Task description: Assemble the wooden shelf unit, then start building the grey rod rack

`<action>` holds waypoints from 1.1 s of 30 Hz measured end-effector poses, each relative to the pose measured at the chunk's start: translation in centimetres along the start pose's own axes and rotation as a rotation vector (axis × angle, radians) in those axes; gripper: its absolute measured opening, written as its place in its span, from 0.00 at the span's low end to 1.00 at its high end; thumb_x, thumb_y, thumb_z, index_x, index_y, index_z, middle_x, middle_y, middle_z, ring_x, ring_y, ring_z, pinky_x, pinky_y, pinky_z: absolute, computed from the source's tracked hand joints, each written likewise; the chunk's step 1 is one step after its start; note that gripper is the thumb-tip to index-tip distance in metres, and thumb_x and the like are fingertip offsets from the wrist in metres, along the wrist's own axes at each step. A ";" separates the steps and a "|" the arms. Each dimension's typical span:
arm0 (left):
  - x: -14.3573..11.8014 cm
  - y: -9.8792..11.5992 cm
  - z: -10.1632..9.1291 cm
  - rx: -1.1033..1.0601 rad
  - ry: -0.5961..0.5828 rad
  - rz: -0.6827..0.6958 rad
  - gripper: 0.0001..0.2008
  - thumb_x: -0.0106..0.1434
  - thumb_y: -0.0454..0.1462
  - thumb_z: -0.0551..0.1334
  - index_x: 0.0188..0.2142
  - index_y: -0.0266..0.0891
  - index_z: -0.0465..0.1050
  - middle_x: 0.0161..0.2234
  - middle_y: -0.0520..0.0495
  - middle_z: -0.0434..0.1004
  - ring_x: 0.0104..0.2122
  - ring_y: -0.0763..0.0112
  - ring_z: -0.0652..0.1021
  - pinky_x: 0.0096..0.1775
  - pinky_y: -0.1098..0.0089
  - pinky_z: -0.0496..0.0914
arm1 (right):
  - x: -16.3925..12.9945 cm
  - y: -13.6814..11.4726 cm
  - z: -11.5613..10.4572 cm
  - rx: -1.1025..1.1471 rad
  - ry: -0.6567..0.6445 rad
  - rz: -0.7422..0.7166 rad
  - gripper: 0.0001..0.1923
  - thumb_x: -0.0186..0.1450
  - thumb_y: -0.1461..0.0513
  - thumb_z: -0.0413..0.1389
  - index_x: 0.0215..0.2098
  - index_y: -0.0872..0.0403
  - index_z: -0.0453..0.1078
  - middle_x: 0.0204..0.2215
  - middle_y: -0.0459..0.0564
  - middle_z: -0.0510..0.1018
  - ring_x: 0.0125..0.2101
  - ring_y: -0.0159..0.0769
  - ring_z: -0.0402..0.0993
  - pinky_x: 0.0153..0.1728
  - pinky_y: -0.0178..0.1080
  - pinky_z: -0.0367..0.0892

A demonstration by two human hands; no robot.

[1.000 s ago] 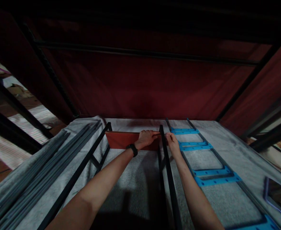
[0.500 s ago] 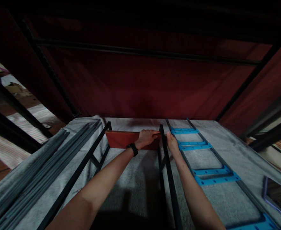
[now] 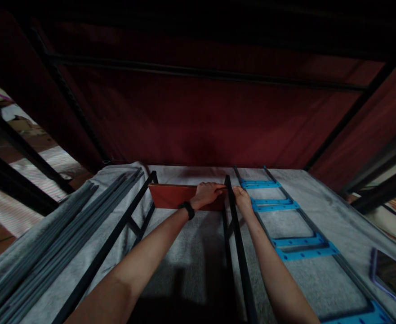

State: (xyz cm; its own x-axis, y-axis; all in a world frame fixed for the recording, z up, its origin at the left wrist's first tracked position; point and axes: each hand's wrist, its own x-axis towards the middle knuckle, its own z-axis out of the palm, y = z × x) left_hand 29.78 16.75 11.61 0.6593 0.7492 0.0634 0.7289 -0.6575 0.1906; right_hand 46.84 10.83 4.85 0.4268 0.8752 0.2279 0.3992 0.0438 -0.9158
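A reddish-brown board stands on edge between two black metal side frames at their far end. My left hand, with a dark watch on its wrist, grips the board's top edge near its right end. Just outside the right-hand frame, my right hand is closed by the frame's far end, level with the board. Its fingertips are bunched together against the bar. Whatever they hold there is too small to make out.
Grey rods lie bundled on the grey cloth at left. A rack of grey rods with blue plastic brackets lies at right. Beyond it is a phone. A dark red fabric wall rises behind, crossed by dark bars.
The fingers of my right hand have shifted slightly and curled in more at the frame. My left hand and the board have stayed in place.
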 end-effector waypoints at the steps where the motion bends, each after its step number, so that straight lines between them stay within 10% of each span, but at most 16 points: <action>1: 0.0 0.0 0.0 0.004 0.003 -0.001 0.20 0.71 0.45 0.52 0.60 0.61 0.68 0.52 0.53 0.79 0.48 0.60 0.79 0.51 0.61 0.69 | 0.0 0.1 0.0 0.005 0.001 0.012 0.23 0.65 0.42 0.44 0.24 0.48 0.62 0.21 0.44 0.67 0.25 0.37 0.64 0.29 0.40 0.60; 8: -0.1 0.1 -0.1 -0.004 0.002 0.001 0.20 0.71 0.45 0.52 0.59 0.60 0.68 0.52 0.54 0.79 0.49 0.60 0.79 0.51 0.61 0.69 | -0.7 0.1 -0.4 0.113 0.052 -0.024 0.19 0.62 0.44 0.49 0.36 0.48 0.65 0.25 0.44 0.70 0.27 0.38 0.67 0.28 0.39 0.62; 33: -0.2 0.2 -0.5 -0.018 -0.002 -0.003 0.20 0.71 0.45 0.52 0.59 0.59 0.69 0.53 0.54 0.78 0.50 0.61 0.78 0.52 0.62 0.68 | -0.3 -0.1 -0.2 0.036 0.012 -0.086 0.16 0.63 0.46 0.48 0.28 0.48 0.63 0.20 0.42 0.66 0.25 0.36 0.64 0.28 0.38 0.62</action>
State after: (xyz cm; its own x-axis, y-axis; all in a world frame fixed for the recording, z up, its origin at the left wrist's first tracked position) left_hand 29.72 16.48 12.09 0.6574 0.7511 0.0612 0.7274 -0.6537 0.2087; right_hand 46.82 10.47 4.96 0.4022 0.8616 0.3097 0.4052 0.1358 -0.9041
